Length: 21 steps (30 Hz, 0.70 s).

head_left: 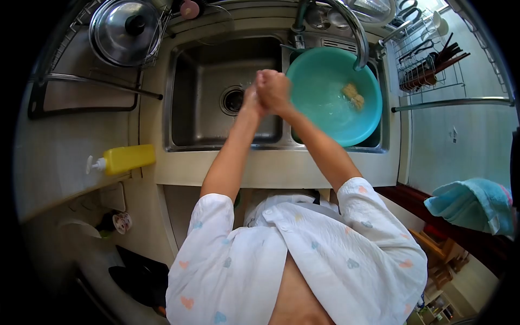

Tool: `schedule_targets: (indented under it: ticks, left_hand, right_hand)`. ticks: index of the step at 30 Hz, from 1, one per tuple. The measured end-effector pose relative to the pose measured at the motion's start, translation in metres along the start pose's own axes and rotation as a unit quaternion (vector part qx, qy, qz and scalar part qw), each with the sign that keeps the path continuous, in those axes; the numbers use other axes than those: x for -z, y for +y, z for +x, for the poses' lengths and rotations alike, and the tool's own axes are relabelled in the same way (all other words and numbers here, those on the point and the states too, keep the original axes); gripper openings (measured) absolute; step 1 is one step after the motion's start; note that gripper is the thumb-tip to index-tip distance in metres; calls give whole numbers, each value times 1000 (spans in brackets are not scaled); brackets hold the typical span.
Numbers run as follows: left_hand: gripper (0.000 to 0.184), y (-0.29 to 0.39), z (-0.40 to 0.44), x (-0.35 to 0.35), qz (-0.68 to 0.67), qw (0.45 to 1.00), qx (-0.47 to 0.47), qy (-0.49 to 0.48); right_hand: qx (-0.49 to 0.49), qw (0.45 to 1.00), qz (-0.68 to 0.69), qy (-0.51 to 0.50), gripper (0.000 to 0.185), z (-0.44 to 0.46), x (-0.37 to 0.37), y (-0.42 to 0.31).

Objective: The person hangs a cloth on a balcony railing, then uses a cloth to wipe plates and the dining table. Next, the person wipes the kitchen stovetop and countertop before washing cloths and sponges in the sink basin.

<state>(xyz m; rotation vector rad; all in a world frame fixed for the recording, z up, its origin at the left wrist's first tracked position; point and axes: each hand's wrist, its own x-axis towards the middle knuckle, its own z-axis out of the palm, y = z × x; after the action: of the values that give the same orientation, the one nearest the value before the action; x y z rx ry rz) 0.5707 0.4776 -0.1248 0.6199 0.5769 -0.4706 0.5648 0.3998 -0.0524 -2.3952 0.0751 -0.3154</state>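
Note:
My left hand (253, 101) and my right hand (274, 90) are pressed together above the divider between two sink basins. Both are closed, slightly blurred, the right one lapping over the left. Whatever may be between them is hidden. Just to the right, a large turquoise basin (319, 116) of water fills most of the right sink bowl. A tan, sponge-like piece (353, 96) floats in it. The steel left sink bowl (200, 97), with its round drain (233, 101), lies to the left of my hands.
A curved faucet (359, 38) arches over the turquoise basin. On the left counter lies a yellow pump bottle (129, 159), near a lidded pot (125, 31). At right are a wire rack (428, 70) with utensils and a blue towel (472, 205).

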Motion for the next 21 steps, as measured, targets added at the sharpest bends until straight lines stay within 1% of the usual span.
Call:
schedule_targets:
  ticks: [1,2,3,4,5,6,7,8,9,10,11,12,13,14,15,16,17,18,19,20,21]
  left_hand:
    - [26,-6,-11,-17,21,999,6,37]
    - [26,-6,-42,-51,83,991,30,104]
    - [28,-24,-13,-35,77,995,4,68]
    - [27,-35,0,-21,83,996,-29,-19]
    - [29,-37,-5,-26,115,992,-35,-35]
    - [31,-35,-13,-29,147,987,-43,-52]
    - [33,-29,-16,-20,226,973,-46,-21]
    - [37,-20,-15,-10,304,951,-49,11]
    - [33,-20,8,22,356,924,-135,33]
    - [28,-8,26,54,541,815,-185,95]
    - [24,7,40,83,698,664,-223,151]
    - [22,21,48,99,738,614,-205,191]
    - [26,31,49,105,777,560,-182,222]
    - [32,37,61,120,787,551,-173,218]
    - [35,40,65,123,792,550,-175,200]
    - [37,41,69,125,797,548,-178,182]
    - [37,40,82,128,795,551,-185,176]
    - [39,36,87,137,810,541,-174,145]
    - [40,31,95,142,824,531,-166,109]
    - [40,28,99,148,823,532,-169,106]
    - [38,34,98,158,857,493,-129,82]
  right_hand:
    - [-10,999,25,23,25,8,-8,16]
    - [-26,998,46,43,25,15,-14,42]
    - [-42,995,68,62,25,20,-11,68]
    - [-71,996,-22,43,26,19,7,85]
    - [-102,989,59,85,30,18,3,129]
    - [-182,978,91,54,34,14,22,148]
    - [-137,961,189,145,39,8,17,186]
    - [-156,951,223,147,41,-2,38,182]
    - [-161,952,227,130,43,-7,44,205]
    - [-172,956,197,134,42,-12,52,211]
    - [-185,959,164,140,42,-20,60,217]
    - [-193,958,159,139,36,-26,65,229]
    - [-202,957,154,140,31,-33,66,248]
    - [-211,966,98,118,23,-43,63,292]
    - [-221,970,40,97,20,-55,61,327]
    - [-221,969,37,104,20,-67,67,328]
    - [-156,982,-66,84,26,-77,75,325]
    - [-88,981,-166,54,36,-80,77,323]
    - [-84,980,-170,57,36,-73,85,314]
    - [-123,973,-186,-51,39,-67,92,299]
    - [-171,954,-190,-154,42,-73,87,284]
